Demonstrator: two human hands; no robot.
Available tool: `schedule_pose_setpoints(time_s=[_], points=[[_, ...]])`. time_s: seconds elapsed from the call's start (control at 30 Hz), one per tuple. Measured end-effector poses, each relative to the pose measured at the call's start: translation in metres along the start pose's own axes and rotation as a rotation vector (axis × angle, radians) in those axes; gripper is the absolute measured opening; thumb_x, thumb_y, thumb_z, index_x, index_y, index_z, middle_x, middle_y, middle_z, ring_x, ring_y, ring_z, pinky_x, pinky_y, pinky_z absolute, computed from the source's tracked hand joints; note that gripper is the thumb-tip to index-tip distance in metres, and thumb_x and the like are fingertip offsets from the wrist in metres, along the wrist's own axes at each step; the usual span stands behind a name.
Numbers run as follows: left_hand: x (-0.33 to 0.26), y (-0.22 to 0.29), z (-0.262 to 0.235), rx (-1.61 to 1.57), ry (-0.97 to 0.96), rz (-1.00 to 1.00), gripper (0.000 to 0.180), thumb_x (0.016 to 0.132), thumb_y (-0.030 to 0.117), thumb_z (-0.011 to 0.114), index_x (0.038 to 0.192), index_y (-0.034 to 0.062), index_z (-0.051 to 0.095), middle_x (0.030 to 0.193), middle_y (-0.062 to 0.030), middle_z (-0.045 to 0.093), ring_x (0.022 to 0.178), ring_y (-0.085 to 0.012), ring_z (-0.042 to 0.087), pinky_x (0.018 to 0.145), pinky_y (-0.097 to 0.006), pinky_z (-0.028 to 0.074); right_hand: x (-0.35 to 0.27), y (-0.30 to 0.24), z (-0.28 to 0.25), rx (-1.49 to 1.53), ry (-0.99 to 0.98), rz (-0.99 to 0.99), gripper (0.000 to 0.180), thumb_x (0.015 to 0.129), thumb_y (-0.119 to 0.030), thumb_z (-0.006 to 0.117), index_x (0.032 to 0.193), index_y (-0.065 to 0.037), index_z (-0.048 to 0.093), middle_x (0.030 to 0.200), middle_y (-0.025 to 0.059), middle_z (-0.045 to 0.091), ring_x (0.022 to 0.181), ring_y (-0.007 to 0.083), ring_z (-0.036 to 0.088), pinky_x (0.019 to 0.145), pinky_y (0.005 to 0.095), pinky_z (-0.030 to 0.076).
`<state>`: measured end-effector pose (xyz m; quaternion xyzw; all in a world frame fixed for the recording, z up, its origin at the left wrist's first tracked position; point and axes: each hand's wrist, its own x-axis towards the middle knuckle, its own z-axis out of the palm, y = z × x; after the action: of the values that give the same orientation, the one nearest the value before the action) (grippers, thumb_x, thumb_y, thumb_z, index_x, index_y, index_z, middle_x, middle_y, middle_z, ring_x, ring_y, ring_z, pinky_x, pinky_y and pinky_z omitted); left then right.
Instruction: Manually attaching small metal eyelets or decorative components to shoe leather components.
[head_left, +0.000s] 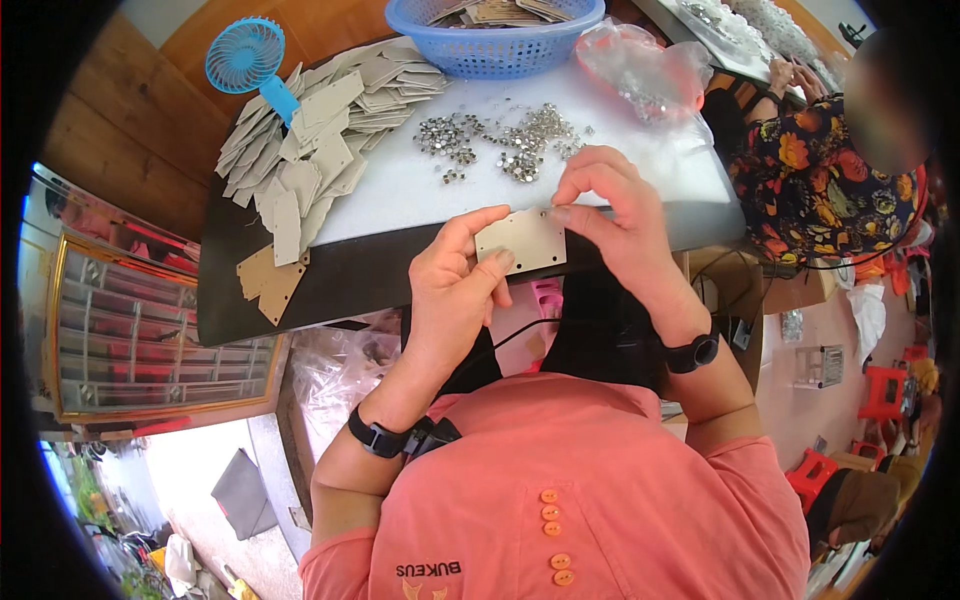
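Above the table's near edge, my left hand [445, 285] holds a small beige card [527, 242] between thumb and fingers. Dark holes or dots show near the card's corners. At its upper right corner, the thumb and index finger of my right hand [630, 215] are pinched together. Whatever lies between those fingertips is too small to make out. Just beyond the card, small shiny silver pieces lie in two loose heaps, a left heap [447, 142] and a right heap [527, 145], on the white tabletop [400, 190].
Many loose beige cards [325, 165] are piled at the left, with brown cards [272, 283] nearer. A blue fan [245, 58] stands behind them. At the back are a blue basket [495, 50] of cards and a clear-and-red plastic bag [645, 80]. Another person [825, 180] sits right.
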<state>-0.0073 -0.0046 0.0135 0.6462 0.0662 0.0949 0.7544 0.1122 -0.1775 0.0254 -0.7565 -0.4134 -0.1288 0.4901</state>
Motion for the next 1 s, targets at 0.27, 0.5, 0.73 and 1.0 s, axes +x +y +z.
schedule_pose_setpoints(time_s=[0.27,0.5,0.73,1.0], points=[[-0.001,-0.001,0.003,-0.04,0.022,0.004,0.039,0.092,-0.005,0.062,0.131,-0.0031,0.056,0.091,-0.0091,0.069,0.057,-0.008,0.059,0.041,-0.018,0.039,-0.002,-0.005,0.024,0.082,-0.034,-0.032,0.016,0.073,-0.005,0.075,0.083,-0.009,0.063,0.095,0.0046,0.06,0.093,0.0254,0.058,0.081,0.0357,0.042],[-0.003,-0.003,-0.002,-0.006,-0.035,0.024,0.034,0.092,-0.004,0.063,0.125,-0.0004,0.06,0.091,-0.0056,0.07,0.059,-0.0046,0.056,0.044,-0.018,0.039,-0.008,-0.01,0.024,0.332,-0.079,0.198,0.013,0.076,0.001,0.074,0.083,-0.004,0.065,0.092,0.0029,0.059,0.087,0.0169,0.057,0.075,0.029,0.045],[-0.004,-0.01,-0.004,-0.024,-0.065,0.076,0.034,0.091,-0.004,0.065,0.125,-0.0007,0.062,0.092,-0.0066,0.07,0.06,-0.0059,0.058,0.045,-0.017,0.04,-0.008,-0.009,0.022,0.453,-0.119,0.265,0.012,0.078,0.001,0.075,0.084,-0.002,0.066,0.089,0.0009,0.059,0.085,0.0107,0.056,0.076,0.0248,0.044],[-0.01,-0.014,0.001,0.088,-0.047,0.214,0.033,0.091,-0.005,0.064,0.124,-0.0011,0.061,0.09,-0.0064,0.069,0.061,-0.0062,0.058,0.047,-0.017,0.042,-0.009,-0.025,0.019,0.537,-0.191,0.577,0.011,0.081,0.001,0.073,0.09,-0.001,0.066,0.083,0.0001,0.066,0.077,0.0062,0.056,0.07,0.0235,0.046]])
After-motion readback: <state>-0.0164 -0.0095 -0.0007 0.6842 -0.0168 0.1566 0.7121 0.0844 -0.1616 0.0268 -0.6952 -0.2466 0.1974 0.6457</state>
